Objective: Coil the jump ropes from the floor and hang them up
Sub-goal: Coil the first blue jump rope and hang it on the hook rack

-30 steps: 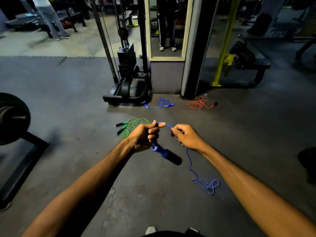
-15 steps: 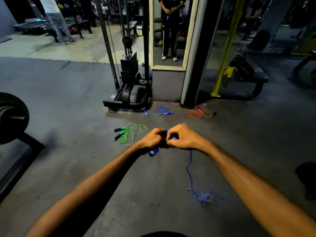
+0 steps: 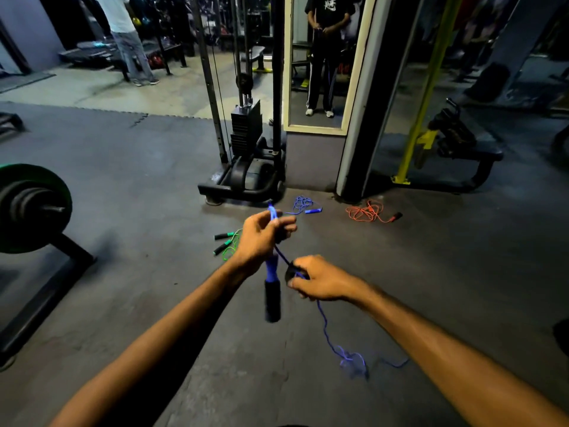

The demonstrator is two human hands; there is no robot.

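My left hand is closed around a blue jump rope, with a loop sticking up above the fingers and the black-and-blue handle hanging below. My right hand pinches the same cord lower down, to the right. From there the cord trails to a tangle on the floor. A green rope lies behind my left hand. A second blue rope and an orange rope lie farther off by the pillar.
A cable machine with a weight stack stands ahead, a mirror beside it. A loaded barbell on a rack is at the left, a bench with a yellow frame at the right. A person stands far left.
My hands were together half a second ago. The left has risen with a loop of cord and the right has dropped down along the cord. The handle now hangs in view.
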